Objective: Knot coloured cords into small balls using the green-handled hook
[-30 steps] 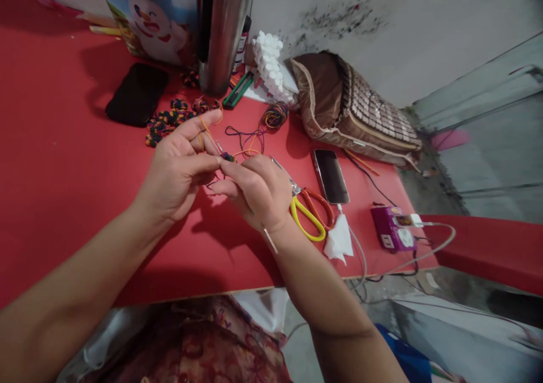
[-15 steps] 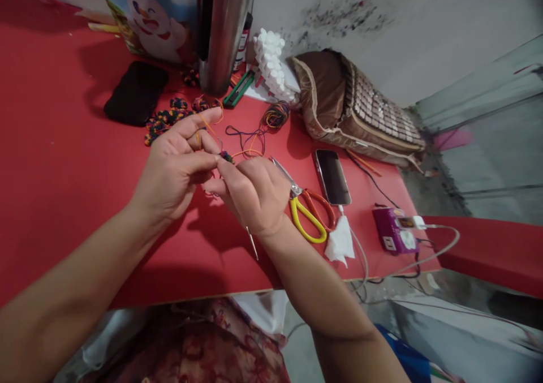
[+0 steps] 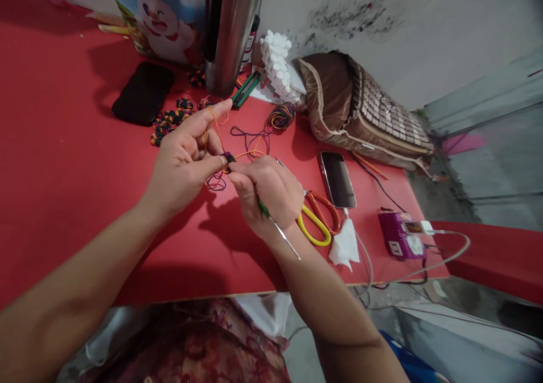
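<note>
My left hand (image 3: pixel 180 154) pinches a small dark multicoloured piece of yarn work (image 3: pixel 228 160) between thumb and finger, its index finger stretched out with orange yarn (image 3: pixel 214 120) looped over it. Close on the right, my right hand (image 3: pixel 271 193) is closed round a crochet hook (image 3: pixel 283 237) with a green grip; its metal end sticks out below the palm, and its other tip is hidden at the yarn work. Loose thread loops (image 3: pixel 216 182) hang under the piece. Yarn runs toward a small wound ball (image 3: pixel 280 116) behind my hands.
Scissors (image 3: pixel 314 224) lie partly behind my right wrist, near a phone (image 3: pixel 337 179) and white tissue (image 3: pixel 344 244). Farther back are finished-looking yarn pieces (image 3: pixel 169 121), a black object (image 3: pixel 144 93), a steel flask (image 3: pixel 235 32), a green cutter (image 3: pixel 246 90) and a brown cushion (image 3: pixel 365 106).
My right hand has turned and shifted slightly right, swinging the hook's rear end outward so its green grip shows. The yarn work and hanging loops are more exposed. The whole view has shifted slightly.
</note>
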Available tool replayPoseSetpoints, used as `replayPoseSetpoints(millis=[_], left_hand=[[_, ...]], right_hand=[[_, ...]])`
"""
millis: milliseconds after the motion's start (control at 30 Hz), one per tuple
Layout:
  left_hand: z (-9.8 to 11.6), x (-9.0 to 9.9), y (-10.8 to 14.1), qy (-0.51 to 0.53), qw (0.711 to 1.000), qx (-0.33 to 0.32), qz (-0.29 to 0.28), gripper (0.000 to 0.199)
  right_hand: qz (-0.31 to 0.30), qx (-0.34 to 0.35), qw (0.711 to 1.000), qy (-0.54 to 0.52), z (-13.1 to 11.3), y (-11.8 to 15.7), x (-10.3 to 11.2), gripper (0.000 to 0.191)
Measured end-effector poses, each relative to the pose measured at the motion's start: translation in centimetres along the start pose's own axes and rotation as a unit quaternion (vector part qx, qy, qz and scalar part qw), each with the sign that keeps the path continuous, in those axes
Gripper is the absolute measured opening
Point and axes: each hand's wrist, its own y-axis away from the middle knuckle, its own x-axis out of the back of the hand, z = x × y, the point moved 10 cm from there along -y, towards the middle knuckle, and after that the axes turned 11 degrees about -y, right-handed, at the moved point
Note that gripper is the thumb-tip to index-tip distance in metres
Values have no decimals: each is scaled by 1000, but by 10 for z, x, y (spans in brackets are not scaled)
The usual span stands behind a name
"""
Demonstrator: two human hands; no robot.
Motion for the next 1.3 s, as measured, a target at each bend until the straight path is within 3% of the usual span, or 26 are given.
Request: replayPoseSetpoints(millis=[267,400,500,567,633,700,900,967,1067,1133,1300], left_hand=[[7,1,-2,-41,999,-29,6,53],[11,-4,-1,-73,996,-48,-21,60],[11,-7,1,-93,993,-44,-51,60],[12,-9,2,-84,993,-43,-74,59],[10,-12,2,-51,993,-30,-104,60],[6,-17,2,2,990,-5,-142,63],[-2,-28,5,108,971,30,-214,65],[-5,-26,3,117,972,31,-203,63],[-10,-25,1,125,975,37,-182,56],[-11,-27,2,136,977,39,-163,54],[-9,-20,8,150,986,26,-65,48]], right_hand=[[25,-92,994,-57,12,-1,9,25],[57,-176,982,-37,21,-3,22,44],[78,-228,966,-89,31,-2,25,47],[108,-278,939,-174,46,3,25,43],[143,-338,887,-280,68,12,21,40],[122,-407,821,-382,86,20,4,41],[-6,-456,746,-485,94,21,-34,65],[-13,-436,764,-475,91,19,-36,68],[1,-369,824,-430,82,14,-30,71],[20,-349,847,-401,79,16,-26,70],[52,-365,856,-363,96,34,-24,61]])
